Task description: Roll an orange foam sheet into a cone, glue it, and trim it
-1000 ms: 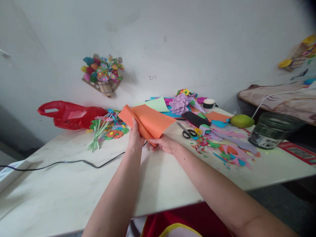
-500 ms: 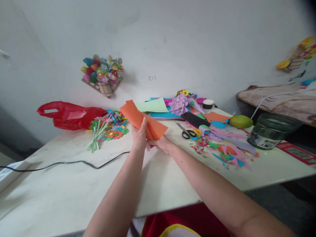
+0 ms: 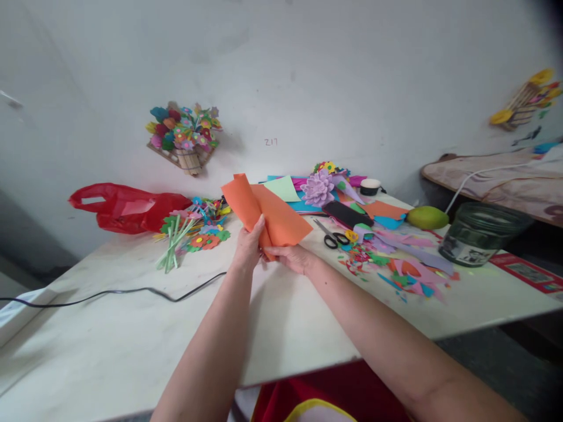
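The left hand (image 3: 249,243) is gripping the thin orange sheet (image 3: 284,220), with the thumb pressed upon its folded part, and the right hand (image 3: 292,258) is gripping its lower edge. The sheet is held above the whitish, smooth bench (image 3: 132,340), between the pale green flower stems (image 3: 176,240) on the left and the black-handled metal scissors (image 3: 331,235) on the right.

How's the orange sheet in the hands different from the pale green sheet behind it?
The orange sheet is bent over and curled; the pale green sheet looks flat where it shows. The orange sheet is held up by the left hand and right hand, while the pale green sheet lies toward the back of the table. Both look thin and plain-coloured.
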Demonstrator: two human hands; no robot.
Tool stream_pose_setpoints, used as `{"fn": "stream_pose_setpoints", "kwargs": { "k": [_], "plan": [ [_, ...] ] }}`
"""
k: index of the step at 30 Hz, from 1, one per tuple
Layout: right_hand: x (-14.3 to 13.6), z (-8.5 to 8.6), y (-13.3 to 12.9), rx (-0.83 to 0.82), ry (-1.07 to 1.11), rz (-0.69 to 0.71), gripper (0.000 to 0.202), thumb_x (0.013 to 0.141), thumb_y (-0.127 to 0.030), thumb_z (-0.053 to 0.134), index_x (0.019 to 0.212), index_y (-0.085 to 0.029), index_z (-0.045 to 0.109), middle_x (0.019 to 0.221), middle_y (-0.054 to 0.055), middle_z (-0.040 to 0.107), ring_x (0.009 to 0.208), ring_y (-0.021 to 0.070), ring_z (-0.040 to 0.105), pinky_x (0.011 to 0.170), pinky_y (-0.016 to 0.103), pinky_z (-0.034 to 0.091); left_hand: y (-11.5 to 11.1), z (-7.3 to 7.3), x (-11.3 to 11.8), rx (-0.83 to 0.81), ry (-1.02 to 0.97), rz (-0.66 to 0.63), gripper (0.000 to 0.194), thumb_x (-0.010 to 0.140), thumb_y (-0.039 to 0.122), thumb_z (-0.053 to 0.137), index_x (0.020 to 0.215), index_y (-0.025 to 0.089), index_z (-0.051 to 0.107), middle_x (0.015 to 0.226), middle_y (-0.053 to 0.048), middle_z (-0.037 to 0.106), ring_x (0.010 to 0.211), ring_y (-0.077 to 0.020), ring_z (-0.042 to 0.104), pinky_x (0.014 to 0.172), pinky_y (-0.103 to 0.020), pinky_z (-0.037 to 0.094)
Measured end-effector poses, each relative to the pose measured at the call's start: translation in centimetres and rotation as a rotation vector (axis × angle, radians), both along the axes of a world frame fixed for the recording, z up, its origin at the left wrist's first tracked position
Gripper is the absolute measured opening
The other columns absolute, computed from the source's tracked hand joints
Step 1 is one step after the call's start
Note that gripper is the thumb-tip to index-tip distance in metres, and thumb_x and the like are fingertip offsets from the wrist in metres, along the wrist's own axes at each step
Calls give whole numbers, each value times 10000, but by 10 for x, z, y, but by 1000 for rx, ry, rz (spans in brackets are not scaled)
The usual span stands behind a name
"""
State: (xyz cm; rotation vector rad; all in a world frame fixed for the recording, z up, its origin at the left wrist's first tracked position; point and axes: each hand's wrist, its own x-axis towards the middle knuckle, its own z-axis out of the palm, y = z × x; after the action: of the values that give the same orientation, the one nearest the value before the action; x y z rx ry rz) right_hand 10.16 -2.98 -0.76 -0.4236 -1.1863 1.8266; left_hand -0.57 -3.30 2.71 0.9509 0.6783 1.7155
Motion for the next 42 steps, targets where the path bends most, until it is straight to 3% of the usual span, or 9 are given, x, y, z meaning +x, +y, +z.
{"fn": "stream_pose_setpoints", "kwargs": {
  "k": [3, 6, 12, 17, 21, 26, 31, 36, 42],
  "plan": [
    [5, 5, 0, 14, 87, -74, 487, 622, -292, 701, 1086, -230, 567, 1118, 50, 593, 999, 210, 548, 744, 314, 486, 3, 3, -4, 81, -8, 21, 381, 587, 350, 735, 881, 141, 615, 903, -78, 657, 833, -196, 622, 785, -315, 483],
    [15, 10, 4, 14, 193, -191, 428, 688, -367, 631, 1085, -222, 567, 1190, 42, 561, 1120, 217, 487, 850, 337, 456, 5, 3, -12, 95, 67, 92, 388, 560, 338, 748, 871, 143, 624, 889, -74, 660, 837, -201, 616, 785, -320, 478],
    [38, 14, 20, -5, 287, -445, 302, 674, -384, 627, 925, -216, 601, 1060, 37, 629, 1063, 211, 525, 837, 333, 448, 6, 4, -19, 135, 303, 278, 348, 541, 326, 746, 819, 152, 630, 821, -53, 657, 737, -172, 599, 682, -273, 476],
    [45, 10, 30, -5, 95, -564, 318, 646, -428, 628, 875, -212, 588, 956, 39, 650, 904, 191, 589, 756, 306, 443, 7, 5, -31, 242, 508, 437, 349, 475, 239, 767, 794, 181, 639, 725, 2, 632, 693, -153, 551, 622, -217, 422],
    [42, 9, 34, 26, -60, -791, 387, 625, -415, 630, 942, -198, 584, 1046, 50, 612, 936, 184, 564, 781, 297, 411, 10, 5, -45, 231, 738, 541, 328, 450, 195, 765, 756, 225, 651, 620, 32, 586, 688, -166, 539, 606, -200, 368],
    [35, 23, 19, 393, -207, -1064, 302, 708, -382, 563, 928, -178, 588, 983, 69, 595, 861, 178, 540, 780, 312, 401, 11, 7, -57, 321, 996, 662, 224, 506, 200, 731, 705, 249, 642, 743, -29, 614, 809, -216, 546, 636, -225, 351],
    [27, 36, -6, 834, -379, -1201, 226, 744, -325, 522, 899, -171, 579, 1005, 91, 533, 843, 179, 516, 732, 308, 422, 13, 3, -67, 366, 1194, 873, 97, 668, 218, 603, 755, 242, 639, 791, -61, 626, 866, -230, 533, 695, -262, 346],
    [25, 40, -15, 990, -463, -1218, 323, 740, -307, 500, 1035, -179, 527, 1115, 114, 488, 944, 216, 502, 720, 327, 441, 12, 4, -67, 430, 1205, 921, 119, 709, 229, 572, 804, 254, 639, 799, -51, 626, 849, -223, 533, 716, -272, 339],
    [26, 41, -17, 1136, -504, -1241, 388, 751, -311, 491, 1114, -175, 490, 1189, 126, 465, 1027, 237, 479, 806, 357, 425, 9, 24, -67, 478, 1312, 967, 197, 753, 160, 494, 860, 248, 635, 836, -66, 617, 885, -224, 532, 721, -283, 348]
  ]
}}
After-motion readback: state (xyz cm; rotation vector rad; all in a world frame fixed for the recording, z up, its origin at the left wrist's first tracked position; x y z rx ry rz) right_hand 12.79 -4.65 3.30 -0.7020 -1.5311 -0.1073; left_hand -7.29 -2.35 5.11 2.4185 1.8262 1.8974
